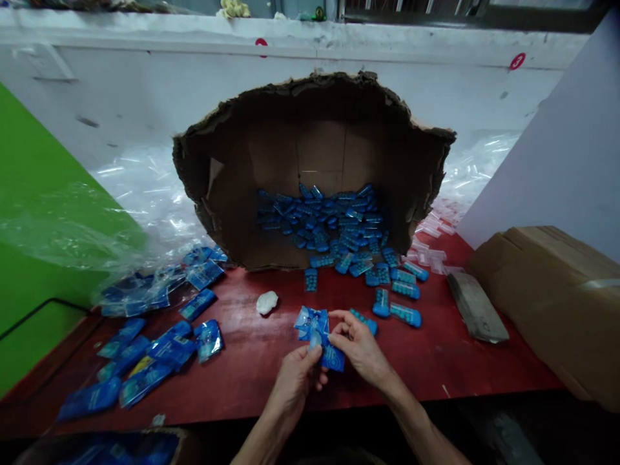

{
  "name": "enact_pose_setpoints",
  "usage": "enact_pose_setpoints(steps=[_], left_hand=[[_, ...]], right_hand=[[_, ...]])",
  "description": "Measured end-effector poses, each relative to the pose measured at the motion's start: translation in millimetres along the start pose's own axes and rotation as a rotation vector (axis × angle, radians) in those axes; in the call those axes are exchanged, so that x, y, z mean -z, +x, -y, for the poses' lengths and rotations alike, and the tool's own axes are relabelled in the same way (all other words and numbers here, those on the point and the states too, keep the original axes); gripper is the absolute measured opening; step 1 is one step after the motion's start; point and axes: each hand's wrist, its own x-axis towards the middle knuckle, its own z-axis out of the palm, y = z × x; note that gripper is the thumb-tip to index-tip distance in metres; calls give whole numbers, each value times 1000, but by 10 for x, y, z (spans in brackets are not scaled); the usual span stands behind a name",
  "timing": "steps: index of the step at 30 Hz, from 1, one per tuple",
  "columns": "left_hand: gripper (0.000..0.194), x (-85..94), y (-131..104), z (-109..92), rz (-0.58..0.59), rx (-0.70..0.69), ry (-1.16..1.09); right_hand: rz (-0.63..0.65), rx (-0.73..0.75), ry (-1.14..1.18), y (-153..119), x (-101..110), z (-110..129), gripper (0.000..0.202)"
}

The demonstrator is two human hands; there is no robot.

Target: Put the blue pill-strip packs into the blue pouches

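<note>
A glossy blue, printed flat plastic packet point(334, 358) is being held between the two hands, above the middle of the front edge of the red bench point(247, 381). By the left hand point(296, 378) it is being pinched from the near left, thumb against nearly closed fingers; by the right hand point(361, 349) it is being gripped from the far right, thumb and forefinger drawn together, the other fingers loosely curled. The packet's long axis appears to be slanted from far left to near right; whether the blue-and-white piece point(310, 318) at its far end is being joined to it or is separate cannot be told.

Just beyond the right hand, a clear plastic tube with a blue cap and blue pellets point(364, 321) is being partly hidden by the fingers. It is being left ungripped on the bench, its length slanting likewise from far left to near right, clearly nearer the right hand than the left.
</note>
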Motion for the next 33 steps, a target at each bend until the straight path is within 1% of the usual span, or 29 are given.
enact_pose_setpoints(steps=[4,7,9,11,13,14,16,17,18,19,20,22,24,25,26,27,29,33], left_hand=[[31,-2,-13,6,-17,16,-37],[30,0,-25,-4,-10,64,-87],[29,19,-30,-12,-22,93,-125],[28,46,-30,-11,-63,117,-157],[28,69,-25,3,-100,135,-180],[28,76,-22,12,-107,139,-189],[29,79,-18,28,-101,135,-204],[29,77,-18,32,-96,131,-212],[30,74,-18,33,-92,128,-219],[30,70,-19,31,-91,127,-224],[31,66,-20,28,-92,126,-228],[31,61,-21,23,-101,123,-232],[30,57,-17,26,-100,122,-234],[29,54,-14,31,-93,122,-235],[29,50,-11,37,-86,121,-234],[28,46,-7,43,-83,117,-229],[28,37,-1,53,-89,108,-214],[28,35,9,60,-99,86,-189]], right_hand=[[-82,29,-65,-18,-28,-56,20],[-62,85,-182,-23,7,16,23],[-84,139,-402,-17,87,75,31],[-153,170,-758,-7,195,90,37],[-187,147,-1105,7,295,45,39],[-174,121,-1227,17,333,10,39],[-126,72,-1338,45,388,-56,40],[-108,57,-1330,62,408,-73,41],[-105,44,-1273,80,426,-74,42],[-108,27,-1160,97,443,-59,42],[-110,0,-990,109,460,-31,43],[-66,-70,-518,109,485,48,44],[12,-136,-39,74,487,118,45],[45,-156,143,47,477,138,45],[63,-163,274,18,459,148,44],[64,-163,357,-12,436,146,43],[52,-153,427,-63,379,124,43],[49,-130,410,-121,303,97,47]])
